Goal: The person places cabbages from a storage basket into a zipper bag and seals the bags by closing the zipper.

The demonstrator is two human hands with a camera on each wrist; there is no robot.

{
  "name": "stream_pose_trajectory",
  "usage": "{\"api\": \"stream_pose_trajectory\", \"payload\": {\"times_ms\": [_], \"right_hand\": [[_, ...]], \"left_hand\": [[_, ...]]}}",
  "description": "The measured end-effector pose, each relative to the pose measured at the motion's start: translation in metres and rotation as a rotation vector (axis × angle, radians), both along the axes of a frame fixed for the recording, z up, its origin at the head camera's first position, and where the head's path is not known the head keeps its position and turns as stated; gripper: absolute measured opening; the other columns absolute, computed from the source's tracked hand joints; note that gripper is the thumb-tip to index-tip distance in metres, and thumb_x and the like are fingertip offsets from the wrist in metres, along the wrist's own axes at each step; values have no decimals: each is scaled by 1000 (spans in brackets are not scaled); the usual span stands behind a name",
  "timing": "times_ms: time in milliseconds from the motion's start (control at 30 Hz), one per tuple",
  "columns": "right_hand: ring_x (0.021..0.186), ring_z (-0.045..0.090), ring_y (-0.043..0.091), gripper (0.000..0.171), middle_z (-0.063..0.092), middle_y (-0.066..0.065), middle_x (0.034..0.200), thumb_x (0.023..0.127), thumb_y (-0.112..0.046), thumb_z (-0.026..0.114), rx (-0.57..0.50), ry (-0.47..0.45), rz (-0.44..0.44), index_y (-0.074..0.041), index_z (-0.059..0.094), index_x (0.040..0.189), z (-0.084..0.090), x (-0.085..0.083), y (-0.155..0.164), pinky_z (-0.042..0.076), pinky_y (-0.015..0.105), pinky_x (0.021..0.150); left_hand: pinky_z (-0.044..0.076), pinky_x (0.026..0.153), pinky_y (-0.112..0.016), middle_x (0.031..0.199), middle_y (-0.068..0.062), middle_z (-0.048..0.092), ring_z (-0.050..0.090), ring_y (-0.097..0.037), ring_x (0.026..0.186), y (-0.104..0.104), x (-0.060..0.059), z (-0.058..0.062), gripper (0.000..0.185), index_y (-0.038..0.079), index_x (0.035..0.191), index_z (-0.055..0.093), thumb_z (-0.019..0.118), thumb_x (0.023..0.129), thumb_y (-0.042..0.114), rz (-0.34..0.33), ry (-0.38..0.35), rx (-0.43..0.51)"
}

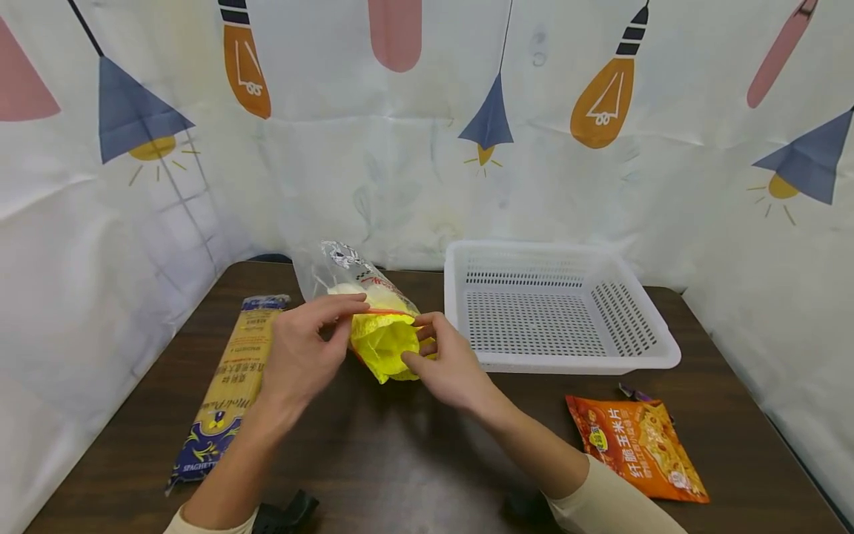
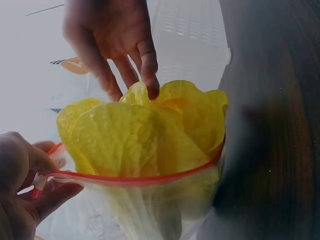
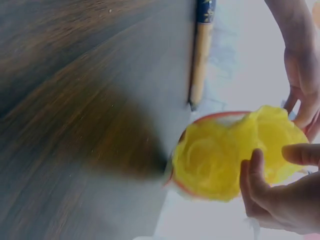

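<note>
A clear zip bag (image 1: 342, 259) with a red zip edge lies tilted on the table, its mouth facing me. Crinkled yellow plastic (image 1: 387, 345) bulges out of that mouth, spread wide. Pinching the red zip edge (image 2: 125, 179) at its end is my left hand (image 1: 310, 345), best seen in the left wrist view. My right hand (image 1: 454, 367) is at the opposite side of the mouth, its fingertips touching the yellow plastic. In the right wrist view its thumb (image 3: 302, 154) and fingers stand apart. What lies deeper in the bag is mostly hidden.
A white perforated basket (image 1: 567, 366) stands at the back right. To the left lies a long spaghetti pack (image 1: 230, 371), partly behind my left forearm. An orange snack packet (image 1: 637, 449) lies at the right, with a small purple wrapper (image 1: 634, 393) behind it.
</note>
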State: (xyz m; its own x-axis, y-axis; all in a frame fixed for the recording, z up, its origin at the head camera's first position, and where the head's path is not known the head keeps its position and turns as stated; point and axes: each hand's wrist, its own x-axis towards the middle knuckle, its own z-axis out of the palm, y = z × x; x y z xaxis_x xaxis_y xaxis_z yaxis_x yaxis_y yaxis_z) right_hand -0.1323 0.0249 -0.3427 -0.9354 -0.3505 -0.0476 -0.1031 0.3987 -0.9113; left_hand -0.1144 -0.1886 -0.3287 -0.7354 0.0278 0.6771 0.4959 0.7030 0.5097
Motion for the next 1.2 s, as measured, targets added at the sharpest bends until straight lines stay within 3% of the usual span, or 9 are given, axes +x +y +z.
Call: {"api": "stream_pose_trajectory", "payload": {"times_ms": [100, 233, 433, 567, 767, 833, 967, 1133, 1200], "right_hand": [[99, 67, 21, 37, 64, 11, 116, 95, -10, 66, -3, 91, -6, -7, 57, 130, 2, 4, 5, 60, 33, 83], [93, 66, 17, 28, 68, 10, 109, 94, -4, 61, 21, 192, 8, -6, 63, 123, 3, 9, 11, 59, 32, 85], [94, 68, 17, 30, 68, 7, 111, 94, -2, 64, 112, 217, 92, -8, 61, 124, 1, 18, 18, 60, 32, 86], [89, 69, 19, 38, 65, 12, 118, 96, -1, 58, 95, 142, 138, -8, 54, 133, 1, 22, 22, 60, 34, 79], [103, 70, 28, 43, 50, 23, 135, 101, -10, 54, -242, -235, 153, -2, 42, 142, 3, 23, 27, 59, 50, 98], [105, 71, 30, 46, 49, 24, 138, 100, -10, 49, -304, -305, 155, -1, 39, 144, 4, 23, 29, 56, 50, 102], [102, 73, 30, 49, 60, 25, 132, 94, -3, 51, -350, -337, 192, -2, 42, 142, 2, 21, 33, 57, 48, 101], [91, 75, 31, 43, 68, 23, 109, 94, 1, 66, -432, -246, 239, 1, 49, 133, 2, 21, 36, 62, 47, 91], [90, 76, 29, 44, 67, 20, 107, 92, 3, 69, -485, -229, 248, 1, 50, 132, 4, 22, 37, 63, 44, 89]], "left_hand": [[48, 81, -2, 111, -4, 80, 77, -21, 96, -1, 2, 5, 24, 8, 107, 82, 76, 89, -6, 1, 27, 55], [52, 78, -5, 107, -2, 81, 77, -18, 94, -1, 8, 14, 26, 11, 110, 82, 77, 89, -4, 0, 64, 113], [57, 74, -11, 103, -2, 81, 74, -3, 93, 0, 19, 28, 24, 11, 108, 83, 78, 89, -2, -17, 77, 198], [57, 72, -12, 100, -3, 81, 71, 1, 88, 1, 24, 36, 22, 10, 106, 84, 80, 88, -2, 8, 73, 244], [59, 70, -16, 97, -4, 81, 72, -7, 84, 2, 29, 42, 19, 9, 103, 84, 80, 88, -2, 50, 41, 415], [60, 71, -17, 97, -2, 81, 74, -7, 86, 1, 30, 45, 19, 6, 104, 83, 79, 88, -4, 58, 41, 486], [61, 73, -24, 97, -4, 81, 76, -13, 85, -3, 31, 50, 17, -7, 104, 79, 77, 87, -8, -17, 53, 690], [62, 71, -31, 95, -16, 79, 77, -23, 79, -9, 29, 53, 23, -22, 106, 70, 76, 87, -10, -168, 92, 938], [62, 70, -33, 95, -18, 79, 77, -24, 79, -11, 28, 53, 25, -23, 106, 69, 77, 88, -8, -173, 98, 986]]}}
